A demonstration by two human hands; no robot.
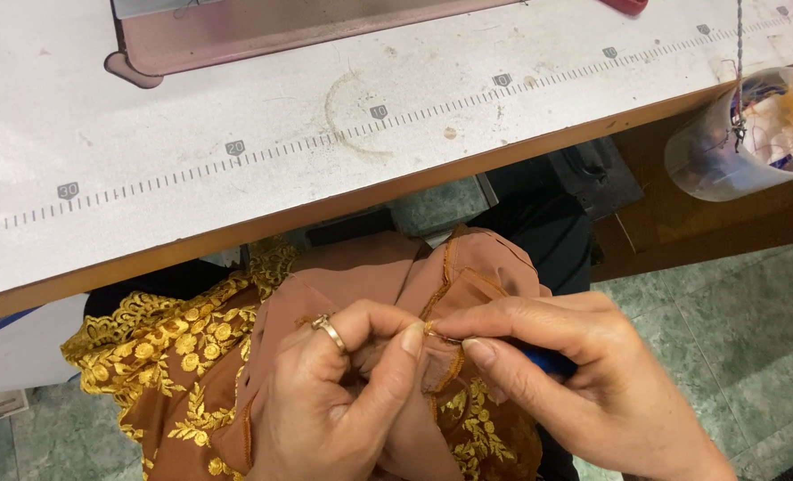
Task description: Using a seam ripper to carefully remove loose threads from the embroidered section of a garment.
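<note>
- Below the edge of the bench, both hands work on a brown fabric that lies in the person's lap.
- The left hand has its fingers closed in a pinch on a fold of the brown fabric; a ring sits on one finger of this hand.
- The right hand has its fingers also closed in a pinch, right beside the left ones, on the orange-stitched hem of the same fabric. Something small and shiny is between the fingertips (maybe a pin or a needle, I cannot tell which).
- A blue object is tucked under the right palm; only a small part of it shows, so its kind is not clear.
- The gold embroidery covers the part of the fabric to the left and also below the hands.
- How far the work is: I judge it is in the middle. The hem already has its orange stitching along the edge, but the hands are busy at one spot of it, so this spot is not finished yet.
- On the bench there is a printed ruler strip and a metal plate at the far side.
- A clear plastic cup with thread scraps hangs at the right corner of the bench, well apart from the hands.
</note>
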